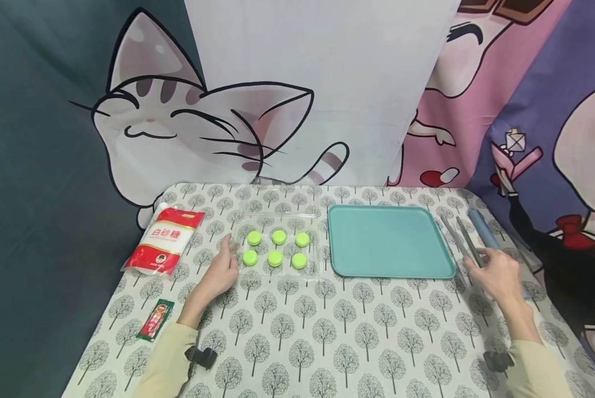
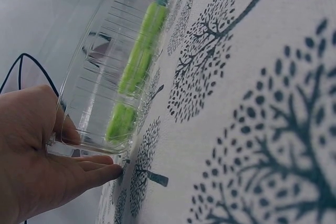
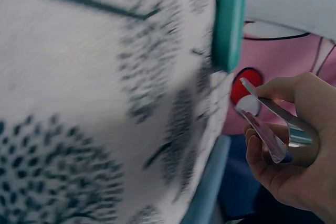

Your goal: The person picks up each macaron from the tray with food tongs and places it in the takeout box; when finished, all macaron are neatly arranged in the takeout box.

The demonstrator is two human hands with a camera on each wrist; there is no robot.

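A clear plastic box (image 1: 263, 249) with its lid folded back holds several bright green macarons (image 1: 279, 237) in two rows. At its left end, my left hand (image 1: 222, 271) grips the rim. In the left wrist view the fingers of the left hand (image 2: 58, 156) are at the box's end wall, some against its inside and others below the rim. My right hand (image 1: 496, 276), to the right of the teal tray (image 1: 389, 240), holds metal tongs (image 1: 454, 234) whose two arms stand apart. The right wrist view shows the tongs (image 3: 278, 111) between thumb and fingers, with nothing between their tips.
A red and white bag of sugar (image 1: 165, 240) lies at the back left, and a small green and red packet (image 1: 156, 319) lies nearer the front. Beyond the tongs is a blue rod (image 1: 483, 228) near the right table edge. A printed curtain (image 1: 357, 94) hangs behind the table.
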